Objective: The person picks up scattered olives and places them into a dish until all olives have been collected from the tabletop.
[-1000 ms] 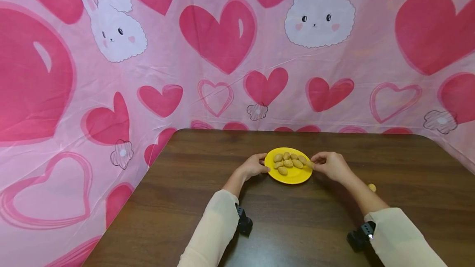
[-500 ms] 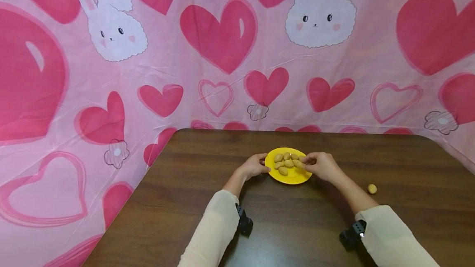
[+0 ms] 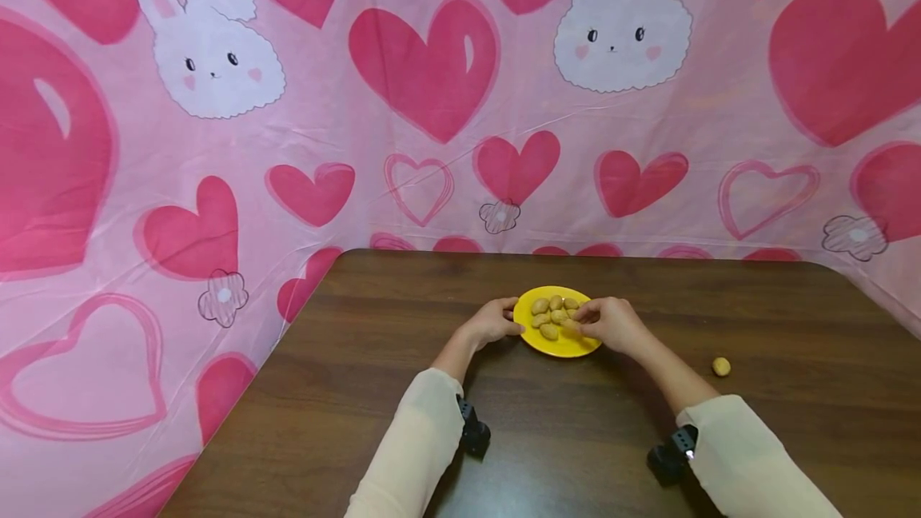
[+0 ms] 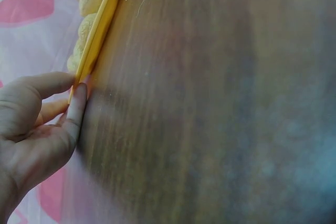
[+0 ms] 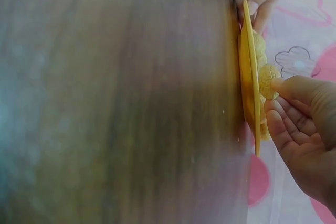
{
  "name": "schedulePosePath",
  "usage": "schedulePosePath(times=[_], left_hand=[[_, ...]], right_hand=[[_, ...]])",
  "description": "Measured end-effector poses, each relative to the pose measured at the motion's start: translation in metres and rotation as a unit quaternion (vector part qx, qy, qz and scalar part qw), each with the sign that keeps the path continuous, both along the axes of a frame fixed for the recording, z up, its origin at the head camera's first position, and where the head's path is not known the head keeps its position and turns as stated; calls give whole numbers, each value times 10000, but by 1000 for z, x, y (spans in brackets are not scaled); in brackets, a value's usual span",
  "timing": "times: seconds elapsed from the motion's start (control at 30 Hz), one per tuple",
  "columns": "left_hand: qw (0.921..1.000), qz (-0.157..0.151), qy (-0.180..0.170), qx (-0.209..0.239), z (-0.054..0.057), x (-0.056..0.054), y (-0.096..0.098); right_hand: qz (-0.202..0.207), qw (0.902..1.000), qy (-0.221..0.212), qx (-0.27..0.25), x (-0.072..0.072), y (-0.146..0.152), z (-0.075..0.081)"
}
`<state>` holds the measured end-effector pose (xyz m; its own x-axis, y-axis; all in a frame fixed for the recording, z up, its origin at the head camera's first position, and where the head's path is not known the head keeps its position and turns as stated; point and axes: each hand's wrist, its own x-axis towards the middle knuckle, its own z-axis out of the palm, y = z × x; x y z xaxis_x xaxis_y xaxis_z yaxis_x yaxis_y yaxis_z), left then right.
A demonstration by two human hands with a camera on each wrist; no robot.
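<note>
A yellow plate [image 3: 568, 348] lies on the brown table, with several tan, wrinkled walnuts [image 3: 549, 332] gathered on it. My left hand [image 3: 492, 322] grips the plate's left rim; in the left wrist view the thumb is above the rim and fingers are underneath. At the plate's right side, my right hand [image 3: 615, 324] pinches a walnut [image 5: 270, 81] between thumb and fingertips. That walnut is just over the plate, close to the others; whether it touches the plate is unclear. The right fingers partly cover the plate's right edge.
One loose walnut [image 3: 721, 367] lies on the wooden table [image 3: 561, 438], right of the right forearm. Behind the table's far edge hangs a pink cloth [image 3: 432, 102] with hearts and rabbits. A small black camera sits at each wrist.
My right hand has moved left from the plate's right edge to over the plate, carrying the walnut. The loose walnut beside the forearm has come fully into sight. The left hand stays put.
</note>
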<state>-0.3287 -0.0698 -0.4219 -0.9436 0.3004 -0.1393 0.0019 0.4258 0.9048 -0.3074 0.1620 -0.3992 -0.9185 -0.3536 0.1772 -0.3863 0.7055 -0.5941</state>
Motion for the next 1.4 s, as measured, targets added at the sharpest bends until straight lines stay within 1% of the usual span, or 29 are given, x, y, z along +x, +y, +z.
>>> schedulePosePath(times=[0.17, 0.47, 0.7, 0.97, 1.23, 1.4], left_hand=[[10000, -19, 9, -43, 0, 0, -1], [10000, 13, -28, 10, 0, 1, -1], [10000, 26, -46, -19, 0, 1, -1], [9999, -20, -103, 127, -1, 0, 0], [9999, -13, -77, 124, -2, 0, 1], [9999, -19, -32, 116, -2, 0, 1]], right_hand=[[30, 9997, 196, 168, 0, -4, -1], [-63, 9992, 28, 405, 1, -7, -2], [-41, 9985, 31, 545, 2, -8, 0], [-20, 9984, -19, 557, 3, -7, 0], [23, 9989, 79, 469, 3, -6, 1], [-71, 9993, -106, 338, 3, -4, 4]])
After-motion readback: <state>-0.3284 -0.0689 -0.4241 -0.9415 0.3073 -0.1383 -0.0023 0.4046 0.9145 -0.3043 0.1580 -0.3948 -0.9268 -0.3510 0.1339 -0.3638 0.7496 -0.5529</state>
